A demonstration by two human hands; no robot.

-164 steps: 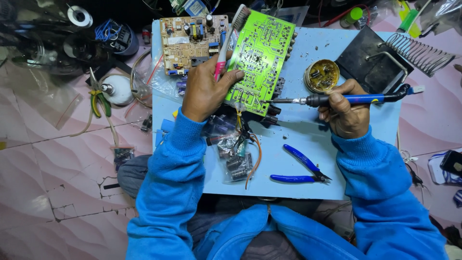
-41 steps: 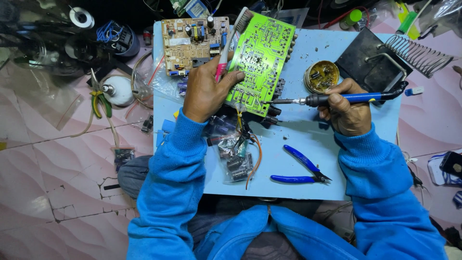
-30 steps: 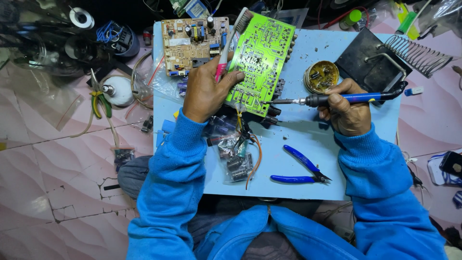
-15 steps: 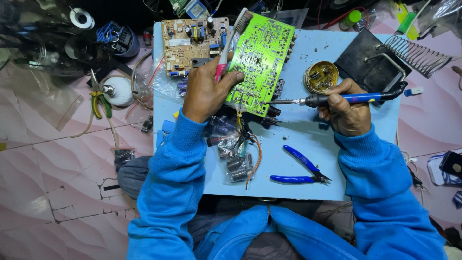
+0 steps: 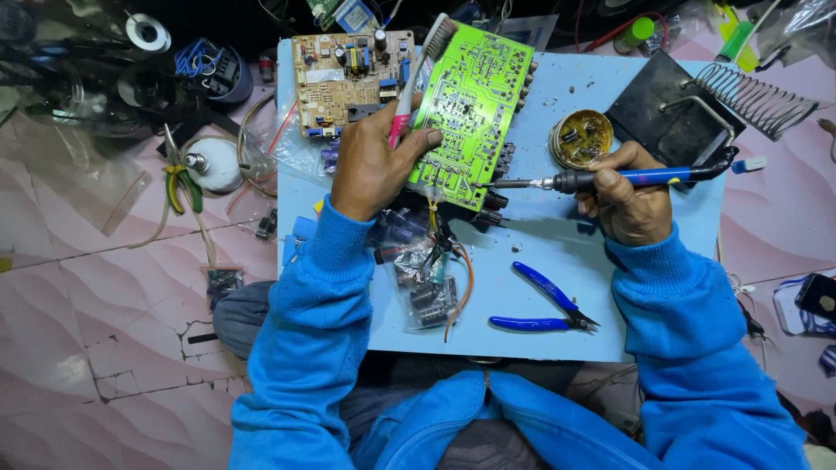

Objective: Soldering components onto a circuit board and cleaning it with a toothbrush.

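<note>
My left hand [image 5: 373,161] grips a pink-handled toothbrush [image 5: 418,74] and presses on the lower left of a bright green circuit board [image 5: 475,109], which lies copper side up on a light blue work board [image 5: 557,252]. The brush's bristles reach past the green board's top edge. My right hand [image 5: 629,198] holds a blue-handled soldering iron [image 5: 610,179]. Its metal tip points left and ends at the green board's right lower edge.
A tan circuit board [image 5: 348,74] lies at the top left of the work board. A round tin of flux [image 5: 582,137] and a black iron stand with a coil [image 5: 697,109] sit at the right. Blue cutters [image 5: 544,300] and bagged parts [image 5: 422,278] lie near me. Green pliers [image 5: 178,178] rest on the floor.
</note>
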